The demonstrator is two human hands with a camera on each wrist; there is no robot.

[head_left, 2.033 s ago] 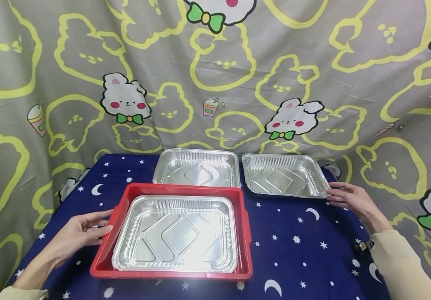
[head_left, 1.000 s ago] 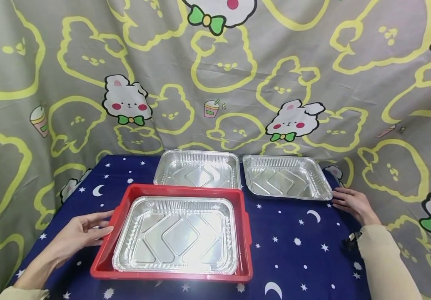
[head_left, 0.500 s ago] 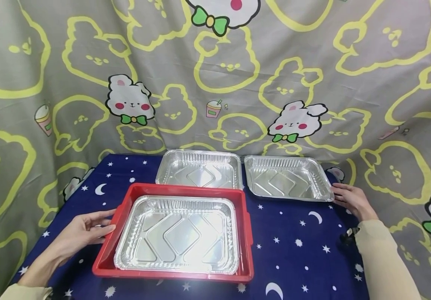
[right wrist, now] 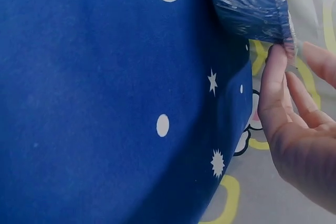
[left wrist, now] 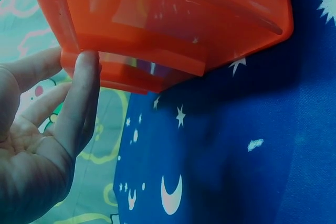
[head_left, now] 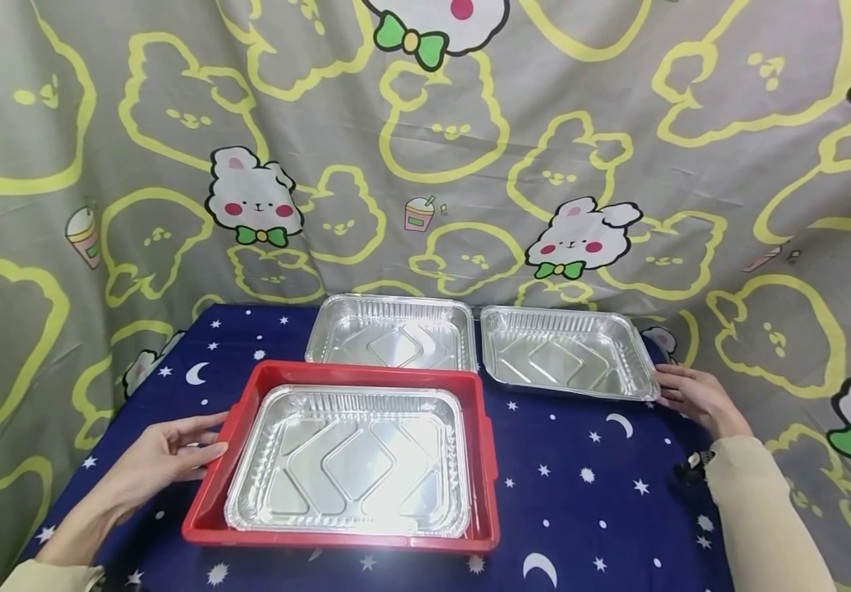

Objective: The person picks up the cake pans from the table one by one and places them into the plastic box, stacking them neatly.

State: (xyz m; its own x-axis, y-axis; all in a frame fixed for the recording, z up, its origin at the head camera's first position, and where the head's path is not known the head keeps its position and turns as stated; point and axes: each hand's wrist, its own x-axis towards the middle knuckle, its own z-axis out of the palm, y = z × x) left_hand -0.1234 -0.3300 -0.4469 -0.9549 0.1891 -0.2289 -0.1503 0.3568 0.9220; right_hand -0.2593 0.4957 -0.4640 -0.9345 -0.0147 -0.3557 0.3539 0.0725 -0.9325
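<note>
At the left handle side of the red plastic tray (head_left: 340, 377), my left hand (head_left: 154, 460) pinches the rim, thumb and fingers on opposite faces; the left wrist view shows a finger under the handle ledge (left wrist: 152, 66). Inside this tray lies a rectangular foil pan (head_left: 354, 464) with diamond creases. Another foil pan (head_left: 561, 353) stands at the back right. My right hand (head_left: 699, 399) touches its near right corner with fairly straight fingertips. In the right wrist view the thumb stands apart from the pan's rim (right wrist: 287, 30).
A third foil pan (head_left: 395, 329) stands behind the red tray, its near edge hidden by it. Under everything lies a dark blue tablecloth (head_left: 566, 501) with moons and stars. A grey patterned curtain (head_left: 469, 148) hangs right behind the pans.
The right forearm has swung inward, and the back right foil pan's near right corner has shifted slightly right and nearer. The left hand and red tray have stayed about the same.
</note>
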